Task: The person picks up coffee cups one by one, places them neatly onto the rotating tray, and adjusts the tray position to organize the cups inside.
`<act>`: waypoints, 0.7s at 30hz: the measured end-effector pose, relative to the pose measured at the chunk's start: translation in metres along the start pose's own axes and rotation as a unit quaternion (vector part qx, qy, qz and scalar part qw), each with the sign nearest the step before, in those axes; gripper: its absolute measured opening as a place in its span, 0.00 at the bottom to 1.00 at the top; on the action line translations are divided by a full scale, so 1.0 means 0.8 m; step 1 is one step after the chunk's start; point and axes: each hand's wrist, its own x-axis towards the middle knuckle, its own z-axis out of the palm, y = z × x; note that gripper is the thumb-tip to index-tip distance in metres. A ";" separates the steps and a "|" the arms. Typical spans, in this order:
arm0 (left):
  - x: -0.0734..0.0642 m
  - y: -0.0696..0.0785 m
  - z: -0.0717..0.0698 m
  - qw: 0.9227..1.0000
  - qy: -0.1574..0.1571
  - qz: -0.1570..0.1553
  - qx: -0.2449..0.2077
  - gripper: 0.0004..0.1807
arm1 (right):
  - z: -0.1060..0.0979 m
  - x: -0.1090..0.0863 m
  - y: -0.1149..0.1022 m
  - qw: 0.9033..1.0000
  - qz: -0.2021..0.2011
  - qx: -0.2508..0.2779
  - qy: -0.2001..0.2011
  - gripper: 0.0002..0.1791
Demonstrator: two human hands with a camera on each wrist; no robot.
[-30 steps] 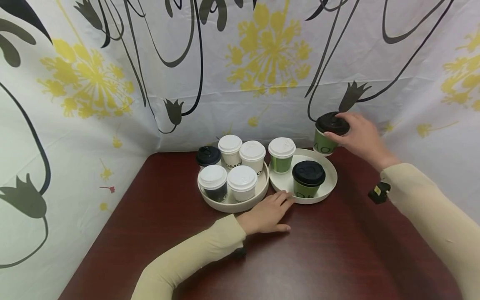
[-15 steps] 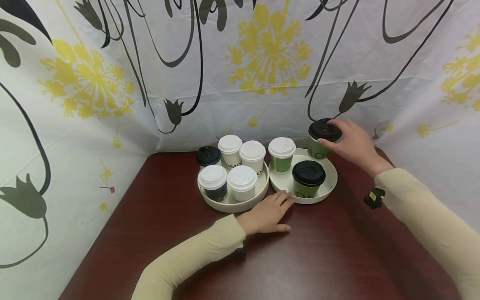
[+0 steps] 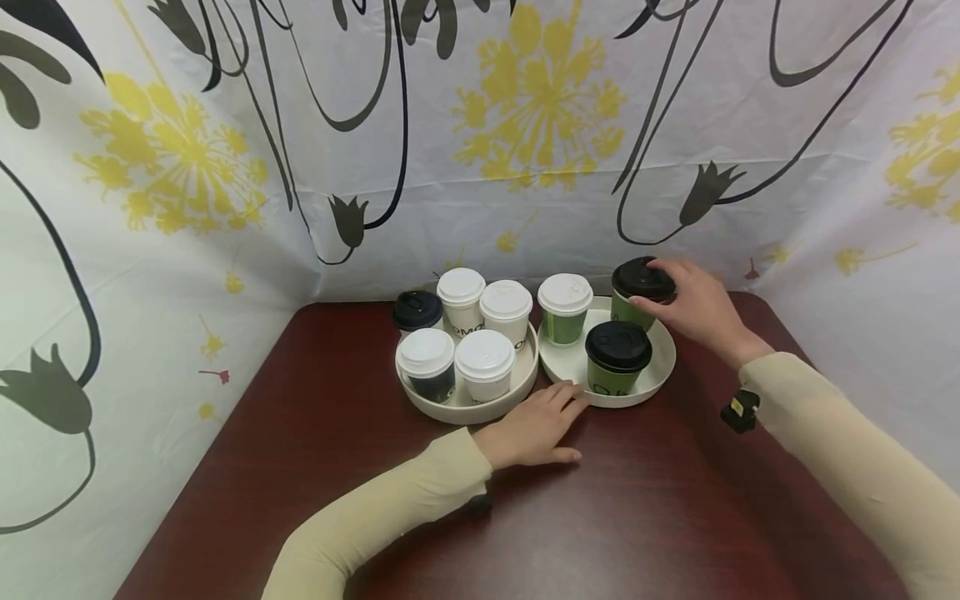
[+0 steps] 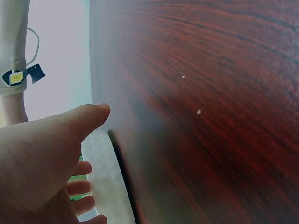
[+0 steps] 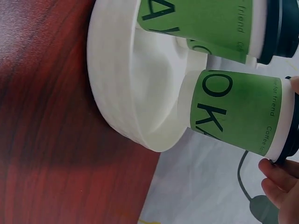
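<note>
My right hand [image 3: 697, 304] grips a green paper coffee cup [image 5: 238, 112] by its black lid, thumb and fingers round the lid's edge. In the right wrist view the cup's base is at the far rim of the right-hand round white tray [image 5: 110, 70]. On that tray stand a green cup with a white lid [image 3: 564, 327] and another green cup with a black lid [image 3: 613, 379]. My left hand [image 3: 531, 429] lies flat with extended fingers, fingertips at the tray's front rim; the left wrist view shows its thumb [image 4: 88, 116] held apart over the table.
A second round tray [image 3: 450, 414] to the left carries several lidded paper cups, most with white lids and one with a black lid [image 3: 417, 310]. Both trays sit close together on the dark red table [image 3: 600, 517]. Patterned cloth [image 3: 465, 225] hangs behind and beside it.
My right hand has brought the black-lidded green cup down and to the left, from above the tray's back right to the tray's back edge. My left hand has stayed in place.
</note>
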 end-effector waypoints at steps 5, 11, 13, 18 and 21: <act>0.000 -0.001 0.000 1.000 0.002 0.002 0.004 0.46 | 0.006 -0.004 0.002 1.000 0.010 0.003 -0.009 0.42; 0.000 -0.001 0.001 1.000 0.001 0.002 0.003 0.46 | 0.013 -0.008 0.004 1.000 0.017 0.004 -0.016 0.41; 0.000 -0.001 0.002 1.000 0.002 0.003 0.003 0.46 | 0.015 -0.009 0.005 1.000 0.017 0.003 -0.017 0.41; 0.000 -0.002 0.001 1.000 0.004 0.003 0.004 0.45 | 0.022 -0.010 0.009 1.000 0.013 0.002 -0.016 0.41; 0.000 -0.002 0.002 1.000 0.003 0.003 0.000 0.46 | 0.026 -0.011 0.012 1.000 0.012 0.001 -0.015 0.41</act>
